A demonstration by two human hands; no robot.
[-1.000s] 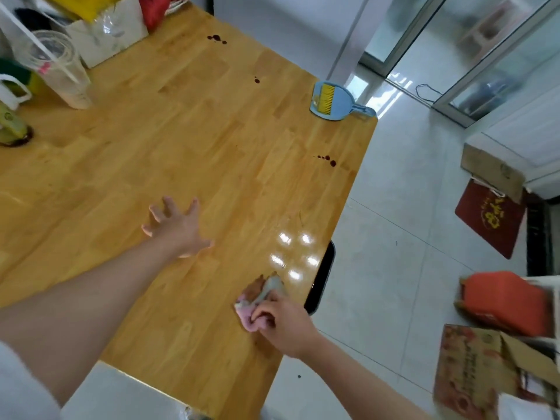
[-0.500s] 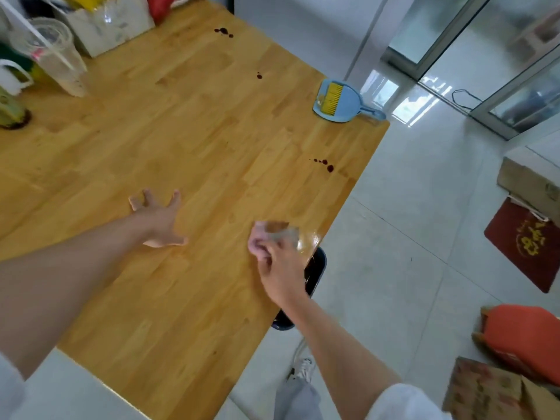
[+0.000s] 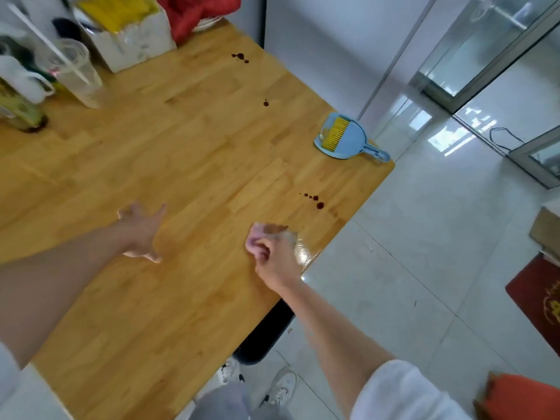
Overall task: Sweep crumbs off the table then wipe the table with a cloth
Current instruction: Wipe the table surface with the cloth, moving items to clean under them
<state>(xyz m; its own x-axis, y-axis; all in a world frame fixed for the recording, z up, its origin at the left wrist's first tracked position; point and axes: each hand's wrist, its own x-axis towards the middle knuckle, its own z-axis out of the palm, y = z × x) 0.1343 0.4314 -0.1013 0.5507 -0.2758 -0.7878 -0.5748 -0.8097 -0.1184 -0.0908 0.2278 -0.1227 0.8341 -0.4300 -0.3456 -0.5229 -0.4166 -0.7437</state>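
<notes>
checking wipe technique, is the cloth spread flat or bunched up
Bunched up: the right hand grips the cloth in a wad on the table.

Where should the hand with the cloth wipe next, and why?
Probably forward to the dark drops just beyond it. The right hand grips the cloth on the table, and those spots are the nearest ones.

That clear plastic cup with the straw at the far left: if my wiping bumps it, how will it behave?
The plastic cup looks thin-walled and nearly empty, so probably light and easy to shove. It stands tall on a narrower base, and the long straw leans out, so it may tip rather than slide. Likely not fragile.
</notes>
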